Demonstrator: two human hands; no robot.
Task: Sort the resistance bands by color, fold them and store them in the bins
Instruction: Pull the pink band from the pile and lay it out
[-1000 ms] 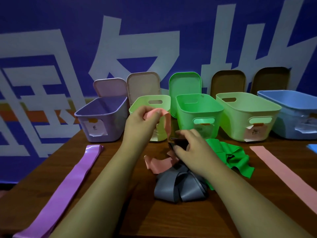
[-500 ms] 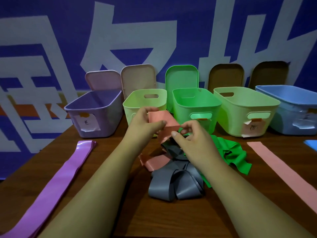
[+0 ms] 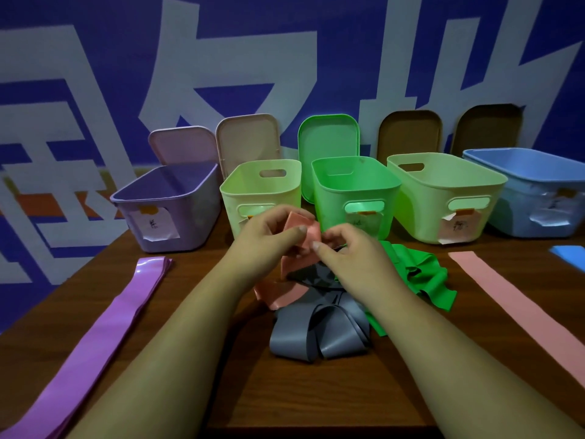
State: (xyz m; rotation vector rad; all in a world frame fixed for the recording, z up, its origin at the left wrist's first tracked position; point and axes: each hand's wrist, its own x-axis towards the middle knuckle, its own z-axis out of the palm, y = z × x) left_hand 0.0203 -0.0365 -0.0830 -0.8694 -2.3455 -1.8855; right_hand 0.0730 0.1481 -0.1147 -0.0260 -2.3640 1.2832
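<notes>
While raised over the table [image 3: 316,391], left hand [image 3: 269,236] and right hand [image 3: 351,251] pinching pink band [image 3: 299,229], thumbs nearly touching

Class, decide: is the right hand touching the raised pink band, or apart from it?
Touching. The head view shows the right hand pinching the raised pink band between thumb and fingers.

dim room, cool blue cast, soft light from above, faint sheen on the purple band [image 3: 104,324] to my left, weak soft shadows on the table [image 3: 316,394], wide-angle bowing at edges, darker corners, slightly soft detail
</notes>
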